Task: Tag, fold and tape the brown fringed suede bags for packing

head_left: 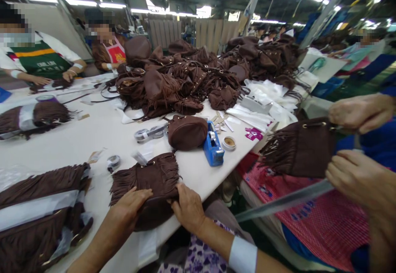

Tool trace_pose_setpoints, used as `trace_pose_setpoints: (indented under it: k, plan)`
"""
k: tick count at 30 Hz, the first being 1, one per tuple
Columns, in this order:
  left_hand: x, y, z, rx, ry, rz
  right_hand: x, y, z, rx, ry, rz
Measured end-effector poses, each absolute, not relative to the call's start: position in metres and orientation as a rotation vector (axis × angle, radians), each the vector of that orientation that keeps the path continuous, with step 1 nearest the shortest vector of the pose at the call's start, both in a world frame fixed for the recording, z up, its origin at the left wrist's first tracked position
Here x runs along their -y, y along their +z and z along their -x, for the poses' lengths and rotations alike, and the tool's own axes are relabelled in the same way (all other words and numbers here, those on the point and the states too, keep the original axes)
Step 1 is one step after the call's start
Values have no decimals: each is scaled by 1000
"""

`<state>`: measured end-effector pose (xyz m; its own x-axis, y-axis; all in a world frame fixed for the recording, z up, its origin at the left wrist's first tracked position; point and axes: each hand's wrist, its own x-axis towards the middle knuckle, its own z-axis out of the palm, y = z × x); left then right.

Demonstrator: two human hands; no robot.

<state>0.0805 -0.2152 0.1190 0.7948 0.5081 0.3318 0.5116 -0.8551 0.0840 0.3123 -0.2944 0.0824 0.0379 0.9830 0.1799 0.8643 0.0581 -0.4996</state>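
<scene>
A dark brown fringed bag (151, 182) lies at the table's near edge, its fringe spread to both sides and a clear tag near its top. My left hand (131, 207) rests on the bag's left side, fingers lying over the leather. On the right side, my right hand (188, 209) grips the bag's edge, thumb on top and the other fingers bent at the rim. Just behind stands a round brown bag (187, 132), beside a blue tape dispenser (213, 147). A small tape roll (113, 162) sits behind the fringe at left.
A large heap of brown bags (185, 74) covers the table's far middle. Wrapped fringed bundles (40, 211) lie at left. At right, a co-worker's hands (355, 174) hold another fringed bag (312, 147) and a pale strip. Two people work across the table.
</scene>
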Motion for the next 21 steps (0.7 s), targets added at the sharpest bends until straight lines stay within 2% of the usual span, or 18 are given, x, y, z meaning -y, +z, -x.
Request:
trace_pose_setpoints:
  k: [5,13,21]
  plan:
    - [220,106,-77,748,-568,2972,286,81,-325,2015,302,1780]
    - [234,86,-68,715,-380,2942,279,71,-337,2177,214,1683]
    - [243,81,-72,826,-341,2959,274,72,-356,2434,128,1441]
